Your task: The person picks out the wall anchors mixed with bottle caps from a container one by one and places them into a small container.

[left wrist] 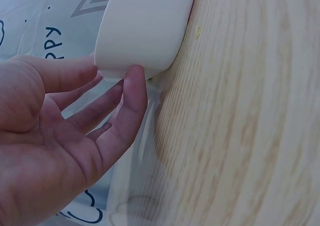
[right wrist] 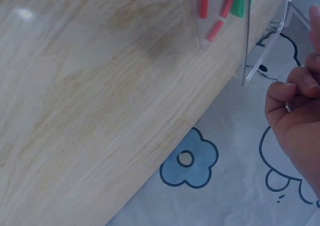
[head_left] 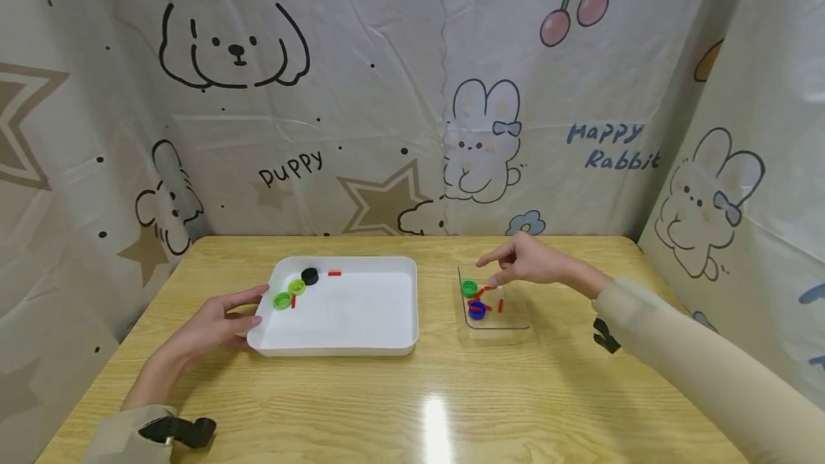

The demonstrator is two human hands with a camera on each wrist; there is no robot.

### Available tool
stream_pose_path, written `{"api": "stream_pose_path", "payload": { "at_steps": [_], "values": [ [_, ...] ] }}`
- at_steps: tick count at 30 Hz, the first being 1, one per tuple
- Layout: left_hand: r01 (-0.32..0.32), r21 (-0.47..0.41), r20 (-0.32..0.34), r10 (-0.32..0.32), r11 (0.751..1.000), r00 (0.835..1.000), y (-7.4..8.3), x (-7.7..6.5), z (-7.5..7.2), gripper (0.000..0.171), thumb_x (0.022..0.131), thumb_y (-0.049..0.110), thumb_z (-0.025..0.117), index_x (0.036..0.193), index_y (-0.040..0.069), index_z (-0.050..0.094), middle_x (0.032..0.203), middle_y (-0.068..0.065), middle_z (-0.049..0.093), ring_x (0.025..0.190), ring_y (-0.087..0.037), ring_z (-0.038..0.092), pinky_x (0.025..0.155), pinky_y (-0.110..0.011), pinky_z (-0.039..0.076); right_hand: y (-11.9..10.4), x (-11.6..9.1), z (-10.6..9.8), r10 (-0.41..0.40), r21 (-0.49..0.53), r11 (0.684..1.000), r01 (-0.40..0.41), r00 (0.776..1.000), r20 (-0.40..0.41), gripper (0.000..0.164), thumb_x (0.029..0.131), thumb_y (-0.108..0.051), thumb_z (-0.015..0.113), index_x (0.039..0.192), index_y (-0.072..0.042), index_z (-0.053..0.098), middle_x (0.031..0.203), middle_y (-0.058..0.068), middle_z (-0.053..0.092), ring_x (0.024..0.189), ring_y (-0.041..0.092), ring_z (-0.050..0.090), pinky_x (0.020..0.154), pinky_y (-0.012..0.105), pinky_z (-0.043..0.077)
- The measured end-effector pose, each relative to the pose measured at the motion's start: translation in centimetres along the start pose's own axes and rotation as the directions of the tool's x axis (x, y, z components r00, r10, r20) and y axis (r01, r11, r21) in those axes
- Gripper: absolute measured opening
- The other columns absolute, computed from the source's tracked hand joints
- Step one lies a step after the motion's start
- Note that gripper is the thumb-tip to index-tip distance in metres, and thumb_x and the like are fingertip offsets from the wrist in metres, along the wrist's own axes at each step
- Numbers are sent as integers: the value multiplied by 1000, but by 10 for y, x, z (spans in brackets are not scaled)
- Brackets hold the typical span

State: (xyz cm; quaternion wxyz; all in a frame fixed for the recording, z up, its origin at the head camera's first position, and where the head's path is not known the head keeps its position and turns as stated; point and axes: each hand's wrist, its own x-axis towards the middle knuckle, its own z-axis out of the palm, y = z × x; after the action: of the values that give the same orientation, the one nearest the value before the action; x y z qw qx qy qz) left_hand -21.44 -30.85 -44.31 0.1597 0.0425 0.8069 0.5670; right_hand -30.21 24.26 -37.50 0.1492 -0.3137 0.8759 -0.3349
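Left hand (head_left: 209,324) gripping the left end of a white tray (head_left: 361,313), right hand (head_left: 535,261) over a clear box (head_left: 496,328) (thumb and forefinger apart), red sticks (head_left: 500,305) and round caps (head_left: 469,288) in both.

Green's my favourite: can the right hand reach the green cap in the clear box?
Probably yes: the right hand is at the clear box, and nothing seems to cover the green cap.

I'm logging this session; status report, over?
Left hand grips white tray. Right hand reaches over clear box. Red sticks, green cap, blue cap inside. Nothing visibly blocking.
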Motion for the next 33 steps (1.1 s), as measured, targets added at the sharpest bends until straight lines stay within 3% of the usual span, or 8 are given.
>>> {"api": "stream_pose_path", "payload": {
  "at_steps": [5, 14, 25, 33],
  "values": [
    [-7, 3, 7, 7, 1000, 1000, 1, -1, 1, 64, 93, 9, 60, 149, 6, 29, 153, -22, 17, 110, -38, 51, 73, -45, 55, -6, 6, 4, 7, 6, 1000, -7, 1000, -6, 28, 80, -20, 77, 108, -22, 73, 53, -3, 28, 48, 12, 23, 45, 24, 24],
    [-16, 6, 5, 16, 1000, 1000, 2, 0, 0, 64, 93, 11, 61, 149, 7, 31, 152, -24, 19, 116, -42, 46, 74, -44, 55, -31, 30, 18, -8, 11, 1000, 8, 1000, -13, 29, 79, -33, 78, 106, -24, 73, 52, -2, 34, 47, 11, 23, 46, 24, 25],
    [9, 30, -17, -8, 1000, 1000, 1, 0, 0, 64, 92, 11, 62, 149, 10, 33, 153, -21, 21, 119, -43, 44, 74, -43, 56, -77, 90, 44, -72, -42, 996, 73, 997, 25, 33, 79, -32, 79, 110, -24, 72, 52, -3, 33, 48, 12, 27, 47, 25, 26],
    [7, 33, -20, -6, 999, 1000, 0, 2, -1, 64, 92, 12, 63, 149, 9, 33, 152, -23, 22, 118, -42, 45, 74, -43, 56, -103, 143, 77, -155, -93, 983, 161, 985, 73, 36, 78, -30, 80, 111, -18, 72, 49, -4, 35, 47, 9, 27, 48, 23, 27]
  ]
}}
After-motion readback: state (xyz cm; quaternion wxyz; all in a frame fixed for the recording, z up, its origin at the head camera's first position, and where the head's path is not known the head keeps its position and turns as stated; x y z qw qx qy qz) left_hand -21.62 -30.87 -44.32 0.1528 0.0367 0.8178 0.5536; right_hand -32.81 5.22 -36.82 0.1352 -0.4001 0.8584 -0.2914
